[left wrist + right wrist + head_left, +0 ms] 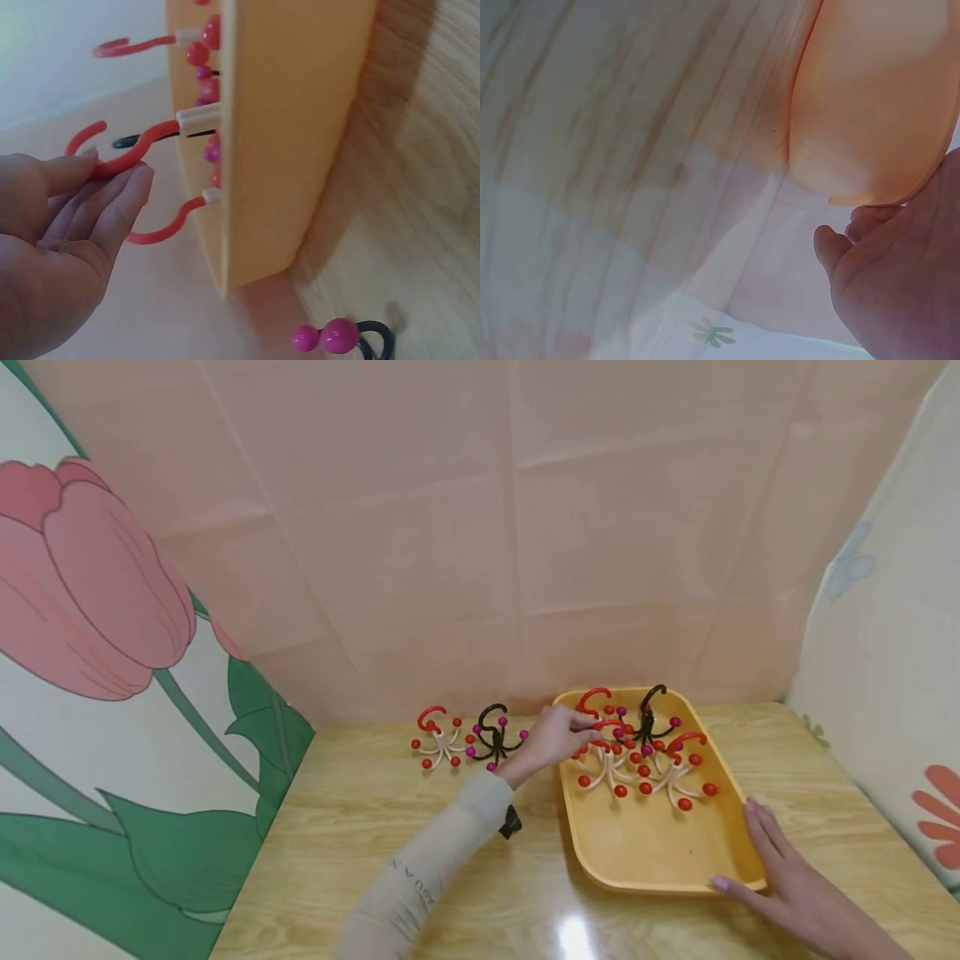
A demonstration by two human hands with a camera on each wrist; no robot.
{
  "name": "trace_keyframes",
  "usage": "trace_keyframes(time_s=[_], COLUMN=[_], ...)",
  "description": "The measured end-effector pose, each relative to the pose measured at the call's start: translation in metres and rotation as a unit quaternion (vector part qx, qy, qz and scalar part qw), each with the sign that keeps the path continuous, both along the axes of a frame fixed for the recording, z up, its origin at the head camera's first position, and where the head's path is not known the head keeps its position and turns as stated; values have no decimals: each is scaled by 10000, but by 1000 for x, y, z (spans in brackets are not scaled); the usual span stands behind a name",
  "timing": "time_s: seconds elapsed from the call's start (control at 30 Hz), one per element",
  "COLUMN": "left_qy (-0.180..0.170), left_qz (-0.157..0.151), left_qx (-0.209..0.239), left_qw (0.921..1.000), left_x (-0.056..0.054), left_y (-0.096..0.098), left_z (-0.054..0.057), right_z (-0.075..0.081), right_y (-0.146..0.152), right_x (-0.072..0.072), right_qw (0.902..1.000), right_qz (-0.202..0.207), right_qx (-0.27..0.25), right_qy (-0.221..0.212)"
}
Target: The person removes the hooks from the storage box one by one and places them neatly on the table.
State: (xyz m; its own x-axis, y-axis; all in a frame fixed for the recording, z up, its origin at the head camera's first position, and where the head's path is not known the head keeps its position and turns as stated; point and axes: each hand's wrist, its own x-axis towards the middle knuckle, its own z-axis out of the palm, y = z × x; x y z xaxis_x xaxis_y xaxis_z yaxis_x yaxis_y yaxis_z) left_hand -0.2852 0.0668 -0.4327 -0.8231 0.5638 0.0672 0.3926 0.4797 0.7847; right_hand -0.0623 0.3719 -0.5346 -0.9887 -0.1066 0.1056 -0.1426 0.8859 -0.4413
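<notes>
My left hand (pixel 553 739) reaches over the left rim of a yellow tray (pixel 652 852). Thumb and fingers pinch the red hooked handle (pixel 126 160) of a white-legged, ball-tipped piece that looks like a hand massager. Around it in the tray stand several similar massagers: a white-legged one (pixel 675 770) with red balls and a black one (pixel 647 727) with magenta balls among them. My right hand (pixel 798 885) rests against the tray's near right corner, thumb at the front and fingers, fairly straight, along the side.
Left of the tray, on the wooden table (pixel 322 860), stand a red-and-white massager (pixel 441 742) and a black one with magenta balls (pixel 497 743). A pink cloth backdrop (pixel 420 568) rises behind. Printed floral panels flank both sides.
</notes>
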Motion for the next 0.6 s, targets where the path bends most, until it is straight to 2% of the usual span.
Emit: trace_keyframes(time_s=[0.23, 0.43, 0.6], left_qy=[172, -44, 80], left_qz=[-84, -138, 9], left_qx=[375, 791, 1060], left_qw=[9991, 9968, 9943], left_x=[0, -1, 0], left_y=[-7, -19, -31], left_z=[14, 30, 47], right_z=[3, 1, -1], right_y=[1, 3, 3], right_x=[-3, -3, -3], right_qw=[9992, 9996, 9996], right_qz=[-119, -77, -72], right_qx=[126, -24, -84], right_qy=[-361, -264, -274])
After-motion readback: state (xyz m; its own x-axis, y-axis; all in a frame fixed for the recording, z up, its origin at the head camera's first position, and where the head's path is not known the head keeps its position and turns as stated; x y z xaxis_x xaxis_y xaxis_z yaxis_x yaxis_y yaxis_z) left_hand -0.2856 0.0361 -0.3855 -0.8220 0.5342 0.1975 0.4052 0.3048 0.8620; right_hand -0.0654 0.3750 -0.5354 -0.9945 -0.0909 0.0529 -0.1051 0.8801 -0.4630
